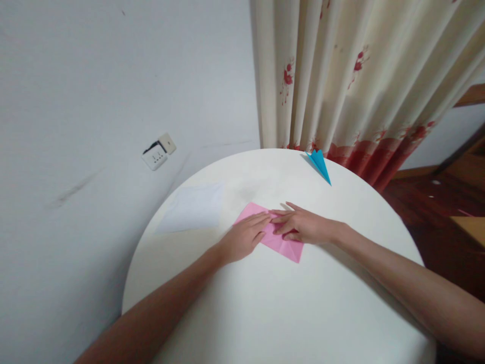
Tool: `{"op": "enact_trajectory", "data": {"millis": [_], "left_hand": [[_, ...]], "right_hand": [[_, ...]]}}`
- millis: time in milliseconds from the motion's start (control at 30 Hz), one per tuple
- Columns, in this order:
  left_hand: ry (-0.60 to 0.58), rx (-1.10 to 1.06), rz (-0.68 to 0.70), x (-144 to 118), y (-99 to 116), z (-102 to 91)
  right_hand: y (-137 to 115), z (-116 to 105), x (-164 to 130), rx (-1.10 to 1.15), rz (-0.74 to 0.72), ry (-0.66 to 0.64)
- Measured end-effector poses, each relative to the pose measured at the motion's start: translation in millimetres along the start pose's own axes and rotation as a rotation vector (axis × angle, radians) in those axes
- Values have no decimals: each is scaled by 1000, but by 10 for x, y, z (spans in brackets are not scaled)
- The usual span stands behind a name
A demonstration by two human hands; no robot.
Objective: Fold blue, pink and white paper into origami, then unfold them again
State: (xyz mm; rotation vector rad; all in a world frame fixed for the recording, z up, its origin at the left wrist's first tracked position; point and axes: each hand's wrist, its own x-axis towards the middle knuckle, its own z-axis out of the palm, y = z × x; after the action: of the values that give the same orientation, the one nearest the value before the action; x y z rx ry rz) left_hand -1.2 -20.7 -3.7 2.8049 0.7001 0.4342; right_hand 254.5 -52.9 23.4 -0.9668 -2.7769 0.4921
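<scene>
A pink sheet of paper (284, 244) with crease lines lies flat on the round white table (242, 323). Resting on its left part is my left hand (246, 235), its fingers stretched out towards the right. My right hand (301, 224) lies over the paper's right upper part, fingers spread and pointing left. The fingertips of both hands come close together near the middle of the paper. Some of the paper is hidden under the hands. Farther back on the table sits a blue folded paper plane (321, 165), apart from both hands.
A white sheet of paper (195, 207) lies at the table's left. Behind the table hangs a cream curtain (333, 76) with red patterns. The grey-white wall (113, 76) on the left carries a power socket (155, 156).
</scene>
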Motion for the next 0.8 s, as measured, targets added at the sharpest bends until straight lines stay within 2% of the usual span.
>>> {"op": "enact_trajectory", "data": {"millis": [100,167,267,400,533,633,800], "left_hand": [[-58,64,-31,-14,51,37],[-47,123,-68,-18,128,26],[5,195,-150,-10,285,4],[38,216,-225,4,396,50],[28,213,-207,-5,302,171],[-12,238,-178,-15,218,243],[-18,274,-217,5,183,261]], "right_hand": [[12,-60,-40,-182,241,146],[-41,-62,-17,-272,403,292],[-178,50,88,-296,480,435],[-311,363,228,-216,400,288],[-316,600,284,-185,471,255],[-292,646,313,-201,488,274],[-243,617,360,-225,481,267]]}}
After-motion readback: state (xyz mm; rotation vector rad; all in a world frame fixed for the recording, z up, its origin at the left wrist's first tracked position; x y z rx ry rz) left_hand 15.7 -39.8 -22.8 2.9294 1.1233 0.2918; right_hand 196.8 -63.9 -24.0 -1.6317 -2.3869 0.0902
